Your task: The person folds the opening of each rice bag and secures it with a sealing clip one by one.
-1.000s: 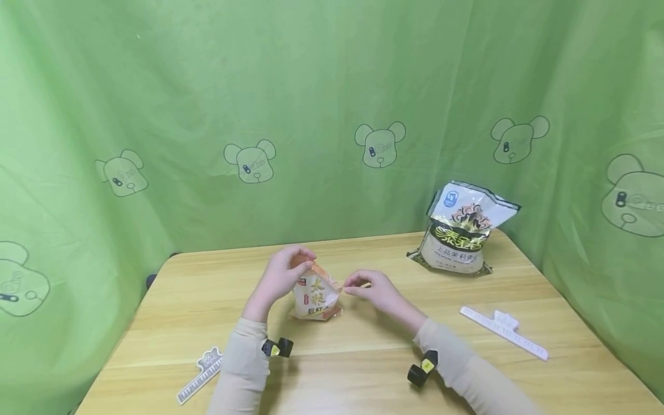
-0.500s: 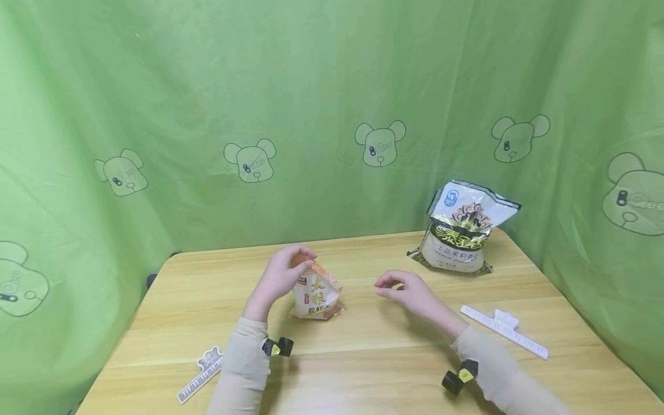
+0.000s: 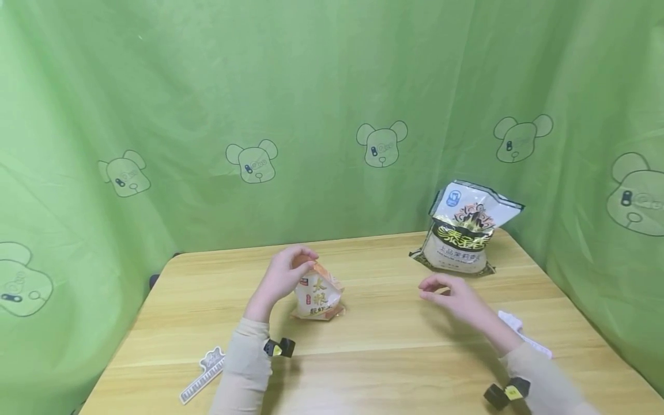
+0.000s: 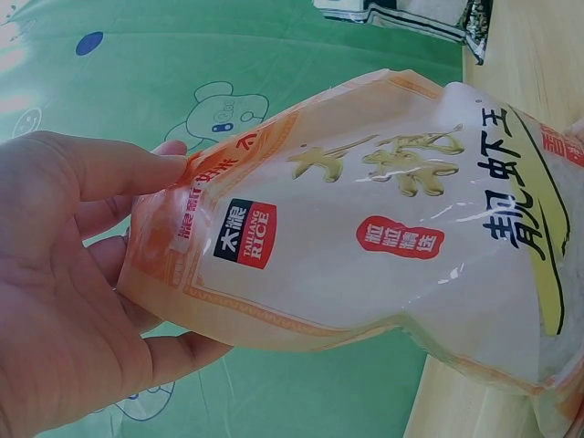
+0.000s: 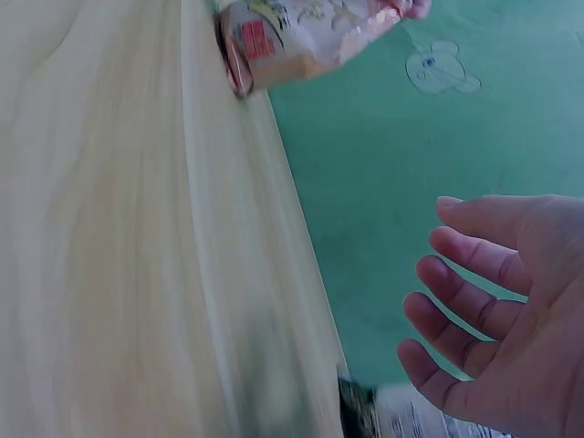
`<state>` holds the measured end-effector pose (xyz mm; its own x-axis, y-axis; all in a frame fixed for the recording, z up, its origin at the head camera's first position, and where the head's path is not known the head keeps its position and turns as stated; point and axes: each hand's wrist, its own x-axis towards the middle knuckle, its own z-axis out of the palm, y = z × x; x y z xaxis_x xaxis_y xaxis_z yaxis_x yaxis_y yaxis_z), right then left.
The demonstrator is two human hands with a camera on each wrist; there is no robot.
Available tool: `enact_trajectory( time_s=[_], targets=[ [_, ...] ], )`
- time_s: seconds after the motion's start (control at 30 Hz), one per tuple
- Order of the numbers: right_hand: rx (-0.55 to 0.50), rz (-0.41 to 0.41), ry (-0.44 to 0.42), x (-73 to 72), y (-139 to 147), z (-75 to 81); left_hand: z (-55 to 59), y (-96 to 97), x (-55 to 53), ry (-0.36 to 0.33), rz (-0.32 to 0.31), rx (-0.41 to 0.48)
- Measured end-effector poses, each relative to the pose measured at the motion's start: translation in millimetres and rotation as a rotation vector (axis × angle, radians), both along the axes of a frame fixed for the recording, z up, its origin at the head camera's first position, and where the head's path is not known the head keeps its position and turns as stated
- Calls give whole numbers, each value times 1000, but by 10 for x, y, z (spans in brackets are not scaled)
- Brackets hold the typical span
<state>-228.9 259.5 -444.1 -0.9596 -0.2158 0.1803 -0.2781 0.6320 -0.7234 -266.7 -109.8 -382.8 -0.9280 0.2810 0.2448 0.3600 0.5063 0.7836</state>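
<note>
A small white and orange rice bag [image 3: 317,297] stands on the table, its label reading "Tailiang Rice" in the left wrist view. My left hand [image 3: 286,274] pinches its top edge between thumb and fingers, some of which pass behind the bag [image 4: 365,219]. My right hand [image 3: 456,297] hovers over the table to the right, apart from everything, fingers loosely bent with nothing in them [image 5: 511,310]. Beneath the right forearm lies a white sealing clip [image 3: 534,343], partly hidden. Another sealing clip [image 3: 203,377], grey and white, lies beside the left sleeve.
A larger rice bag [image 3: 461,242] stands upright at the table's back right corner. The wooden table [image 3: 363,369] is enclosed by a green curtain [image 3: 311,86] printed with bear heads.
My right hand has let go of the small bag's right corner and moved right, its forearm now covering part of the white clip. My left hand keeps its grip at the same spot.
</note>
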Motion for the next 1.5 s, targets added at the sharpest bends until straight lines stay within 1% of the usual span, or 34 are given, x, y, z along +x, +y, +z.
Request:
enact_trajectory(
  time_s=[0.23, 0.33, 0.47, 0.57, 0.7, 0.9, 1.13, 1.4, 1.5],
  targets=[
    [108, -83, 9, 144, 356, 7, 13, 7, 12, 1, -4, 3],
    [144, -122, 6, 195, 505, -19, 14, 8, 15, 4, -7, 4],
    [199, -164, 30, 281, 674, -50, 3, 12, 10, 8, -17, 4],
    [217, -170, 48, 350, 779, -63, -7, 13, 3, 8, -17, 2],
    [220, -158, 40, 413, 892, -84, -10, 13, 3, 9, -10, 0],
    [250, -136, 3, 438, 1035, -127, -16, 10, 3, 0, -15, 8],
    [279, -110, -9, 456, 1119, -196, -37, 9, 9, 1, -16, 11],
    [370, -163, -57, 414, 1208, -228, -43, -4, 6, -13, -15, 37],
    [393, -179, -63, 397, 1219, -231, -47, -6, -6, -20, -7, 31]
  ],
)
